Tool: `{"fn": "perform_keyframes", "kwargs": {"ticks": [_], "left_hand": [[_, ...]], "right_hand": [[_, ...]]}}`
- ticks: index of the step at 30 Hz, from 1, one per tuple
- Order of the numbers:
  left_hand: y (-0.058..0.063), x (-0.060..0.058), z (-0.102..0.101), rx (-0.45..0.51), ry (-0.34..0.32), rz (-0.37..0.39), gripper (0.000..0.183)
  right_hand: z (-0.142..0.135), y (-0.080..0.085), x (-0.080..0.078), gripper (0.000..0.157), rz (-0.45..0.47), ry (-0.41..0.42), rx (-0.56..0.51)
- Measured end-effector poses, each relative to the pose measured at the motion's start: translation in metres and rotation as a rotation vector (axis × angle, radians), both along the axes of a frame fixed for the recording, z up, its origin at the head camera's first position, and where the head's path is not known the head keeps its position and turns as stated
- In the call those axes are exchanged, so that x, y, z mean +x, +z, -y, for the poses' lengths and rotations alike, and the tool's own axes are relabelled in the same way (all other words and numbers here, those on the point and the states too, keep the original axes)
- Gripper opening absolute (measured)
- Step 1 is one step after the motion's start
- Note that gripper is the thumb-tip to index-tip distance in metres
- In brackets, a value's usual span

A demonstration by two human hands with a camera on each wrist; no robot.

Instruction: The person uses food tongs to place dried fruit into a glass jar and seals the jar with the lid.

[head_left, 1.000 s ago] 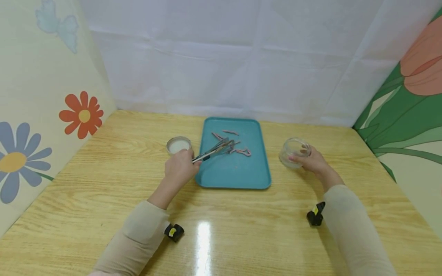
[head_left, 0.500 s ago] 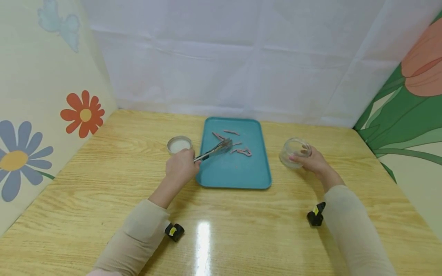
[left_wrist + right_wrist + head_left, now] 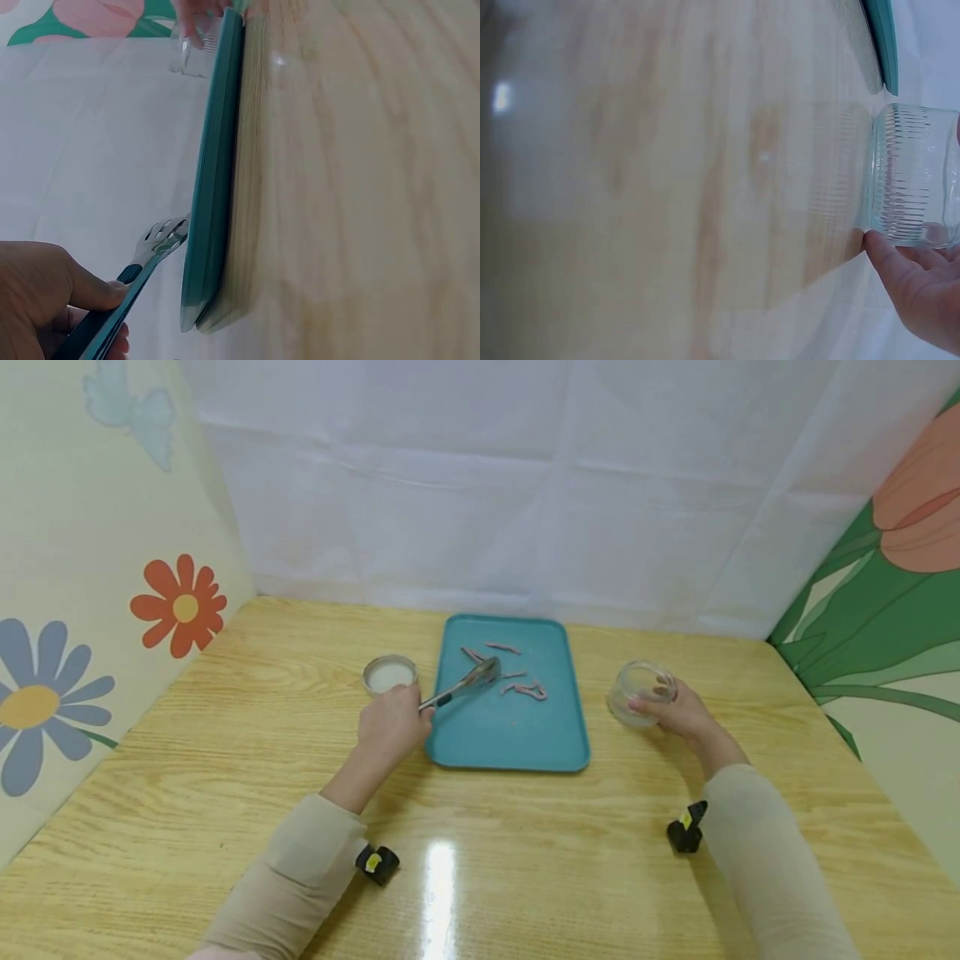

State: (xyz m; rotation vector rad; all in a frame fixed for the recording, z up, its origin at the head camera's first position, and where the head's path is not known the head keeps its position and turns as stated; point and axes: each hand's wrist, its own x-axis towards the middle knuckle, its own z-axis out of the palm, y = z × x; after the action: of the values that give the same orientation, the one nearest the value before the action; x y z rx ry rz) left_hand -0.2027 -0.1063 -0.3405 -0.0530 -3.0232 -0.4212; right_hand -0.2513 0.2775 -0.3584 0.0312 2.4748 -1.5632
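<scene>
My left hand (image 3: 392, 723) grips metal tongs (image 3: 459, 688) with dark handles. Their slotted head (image 3: 166, 234) is partly hidden by the tray rim in the left wrist view. It reaches over a teal tray (image 3: 510, 745) among several thin pink strips (image 3: 531, 691). Whether a strip lies between the tongs' tips, I cannot tell. To the right of the tray, my right hand (image 3: 684, 710) holds a clear glass jar (image 3: 633, 703) by its side, thumb near the rim. The ribbed lower part of the jar (image 3: 900, 180) stands upright on the table in the right wrist view.
Behind my left hand lies a round, shallow lid-like dish (image 3: 390, 673), pale inside with a metallic rim. The wooden table (image 3: 525, 852) ends at a white cloth backdrop (image 3: 480, 510). Flower-painted panels (image 3: 75, 568) flank it. Black wrist devices (image 3: 377, 864) sit beside both sleeves.
The tongs' head looks narrower than a second ago, its arms closer together and slightly rolled. My right hand and the jar stay in place.
</scene>
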Motion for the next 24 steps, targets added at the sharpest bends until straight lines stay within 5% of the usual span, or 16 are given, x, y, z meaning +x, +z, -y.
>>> {"fn": "perform_keyframes", "kwargs": {"ticks": [24], "left_hand": [[0.011,-0.008,-0.017,0.116,-0.042,-0.121,0.025]], "right_hand": [[0.000,-0.003,-0.003,0.097,0.032,-0.021,0.016]]}}
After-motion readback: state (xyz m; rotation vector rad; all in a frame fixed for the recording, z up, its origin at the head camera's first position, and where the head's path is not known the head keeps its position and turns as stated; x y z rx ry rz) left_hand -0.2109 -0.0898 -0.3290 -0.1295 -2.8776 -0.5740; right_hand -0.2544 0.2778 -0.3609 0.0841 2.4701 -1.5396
